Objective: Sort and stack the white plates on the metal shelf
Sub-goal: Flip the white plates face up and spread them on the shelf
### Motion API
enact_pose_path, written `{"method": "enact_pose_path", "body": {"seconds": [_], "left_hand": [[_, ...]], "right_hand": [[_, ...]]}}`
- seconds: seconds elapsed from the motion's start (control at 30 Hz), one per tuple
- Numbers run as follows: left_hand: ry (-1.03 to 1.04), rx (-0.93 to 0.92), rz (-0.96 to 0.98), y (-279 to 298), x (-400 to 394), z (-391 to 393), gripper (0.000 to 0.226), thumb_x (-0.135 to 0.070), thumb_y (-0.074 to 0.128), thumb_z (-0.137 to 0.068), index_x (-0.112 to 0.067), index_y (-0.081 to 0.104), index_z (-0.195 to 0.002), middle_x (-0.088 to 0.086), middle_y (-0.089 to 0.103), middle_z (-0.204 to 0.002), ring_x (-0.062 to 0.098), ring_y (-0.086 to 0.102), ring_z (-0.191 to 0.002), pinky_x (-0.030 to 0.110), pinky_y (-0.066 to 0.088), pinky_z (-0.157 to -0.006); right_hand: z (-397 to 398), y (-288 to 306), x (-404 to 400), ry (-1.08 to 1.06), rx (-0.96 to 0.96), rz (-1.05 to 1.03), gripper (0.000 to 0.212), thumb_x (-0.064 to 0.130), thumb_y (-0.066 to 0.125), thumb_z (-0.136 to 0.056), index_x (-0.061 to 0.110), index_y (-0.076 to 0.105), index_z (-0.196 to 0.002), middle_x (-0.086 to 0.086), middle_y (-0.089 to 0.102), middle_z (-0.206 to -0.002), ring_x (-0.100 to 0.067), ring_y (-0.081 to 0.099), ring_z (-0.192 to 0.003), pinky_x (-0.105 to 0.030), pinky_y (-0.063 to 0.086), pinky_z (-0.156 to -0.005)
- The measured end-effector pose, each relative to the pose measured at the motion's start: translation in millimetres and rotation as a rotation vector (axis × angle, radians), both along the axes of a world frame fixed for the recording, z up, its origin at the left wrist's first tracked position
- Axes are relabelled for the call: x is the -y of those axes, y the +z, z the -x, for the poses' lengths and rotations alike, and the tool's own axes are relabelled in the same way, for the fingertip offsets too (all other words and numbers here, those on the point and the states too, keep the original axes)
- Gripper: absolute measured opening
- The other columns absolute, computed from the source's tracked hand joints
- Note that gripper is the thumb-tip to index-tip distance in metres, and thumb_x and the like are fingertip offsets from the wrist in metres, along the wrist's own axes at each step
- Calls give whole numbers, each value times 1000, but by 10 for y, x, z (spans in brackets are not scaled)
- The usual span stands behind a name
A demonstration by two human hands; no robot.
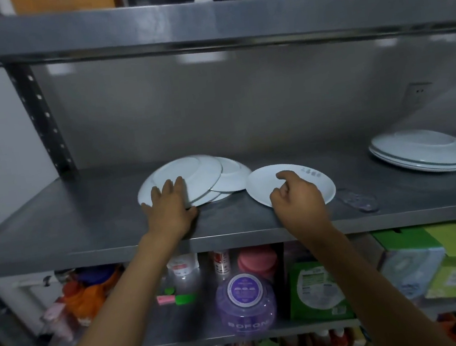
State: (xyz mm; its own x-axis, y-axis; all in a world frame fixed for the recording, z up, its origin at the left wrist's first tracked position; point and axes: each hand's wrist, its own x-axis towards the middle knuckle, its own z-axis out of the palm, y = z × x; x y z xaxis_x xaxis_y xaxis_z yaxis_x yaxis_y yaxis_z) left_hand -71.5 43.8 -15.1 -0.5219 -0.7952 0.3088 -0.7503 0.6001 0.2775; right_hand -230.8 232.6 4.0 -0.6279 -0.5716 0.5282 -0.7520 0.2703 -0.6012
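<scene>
Two hands are on the metal shelf (89, 224) in the head view. Left hand (169, 208) lies flat and open, fingers spread on the near rim of a loose pile of upturned plates (190, 177). Right hand (298, 197) is half-curled, pinching the near edge of a single upright plate (265, 182) just beside that pile; printed marks show near its far rim. Neat plate stack (425, 153) sits well apart at right. Clear plastic item (361, 202) lies near the single plate.
</scene>
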Motion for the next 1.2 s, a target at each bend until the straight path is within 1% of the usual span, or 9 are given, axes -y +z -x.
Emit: {"method": "enact_pose_path", "body": {"seconds": [0.13, 0.23, 0.33, 0.57, 0.7, 0.77, 0.9, 1.07, 1.2], "left_hand": [[4, 91, 1, -8, 10, 31, 77, -24, 54, -89, -14, 9, -150, 9, 18, -155, 41, 9, -141, 71, 14, -105], [26, 86, 52, -23, 59, 14, 62, -9, 53, -85, -9, 28, -141, 12, 34, -143, 42, 28, -131, 68, 30, -99], [-7, 53, 144, -101, 132, -25, 47, -1, 52, -78, -2, 41, -125, 17, 46, -125, 41, 43, -107, 58, 45, -83], [187, 71, 251, -32, 128, -157, 65, 9, 55, -74, 11, 34, -136, 26, 50, -125, 44, 49, -113, 55, 50, -81], [221, -127, 284, 129, 157, -396, 37, 18, 52, -75, 13, 52, -111, 32, 62, -94, 47, 61, -81, 47, 49, -60], [228, -207, 307, 183, 190, -532, 20, 18, 51, -75, 7, 54, -92, 27, 61, -78, 44, 60, -65, 40, 38, -49], [223, -397, 311, 212, 218, -759, 13, 13, 48, -80, 1, 50, -82, 20, 56, -70, 35, 50, -56, 35, 28, -52], [239, -618, 317, 351, 84, -884, 15, -5, 44, -96, 2, 57, -91, 23, 62, -75, 37, 55, -64, 35, 32, -56], [219, -847, 217, 505, -42, -913, 29, -23, 39, -102, -3, 61, -103, 10, 62, -81, 21, 53, -68, 30, 40, -56]], "right_hand": [[-43, -46, 44, 17, 22, 28, 37, 11, 53, -87, 8, 54, -123, 2, 53, -61, -18, 55, -66, -34, 44, -67], [-64, -79, 106, 20, 23, 26, 36, 13, 52, -86, 9, 54, -123, 7, 50, -65, -19, 55, -72, -34, 45, -71], [-89, -95, 168, 34, 35, 33, 36, 13, 51, -87, 11, 53, -123, 10, 49, -66, -19, 55, -74, -33, 44, -72], [-249, -54, 337, 86, 40, 82, 40, 12, 51, -86, 14, 50, -127, 12, 51, -68, -15, 54, -71, -31, 44, -71], [-380, -68, 440, 126, 41, 95, 41, 13, 50, -87, 17, 48, -128, 8, 51, -67, -15, 56, -68, -38, 49, -70], [-446, -87, 513, 145, 43, 102, 41, 13, 50, -87, 17, 47, -128, 8, 49, -64, -15, 55, -66, -39, 50, -69], [-571, -103, 648, 173, 18, 115, 39, 13, 49, -89, 18, 47, -128, 10, 42, -56, -10, 48, -59, -32, 44, -64], [-748, -80, 828, 284, 109, 125, 33, 25, 55, -93, 21, 51, -125, 10, 53, -68, -12, 56, -72, -37, 49, -79], [-831, -47, 905, 337, 252, 201, 32, 28, 59, -92, 22, 53, -122, 10, 56, -71, -5, 56, -72, -26, 47, -76]]}}
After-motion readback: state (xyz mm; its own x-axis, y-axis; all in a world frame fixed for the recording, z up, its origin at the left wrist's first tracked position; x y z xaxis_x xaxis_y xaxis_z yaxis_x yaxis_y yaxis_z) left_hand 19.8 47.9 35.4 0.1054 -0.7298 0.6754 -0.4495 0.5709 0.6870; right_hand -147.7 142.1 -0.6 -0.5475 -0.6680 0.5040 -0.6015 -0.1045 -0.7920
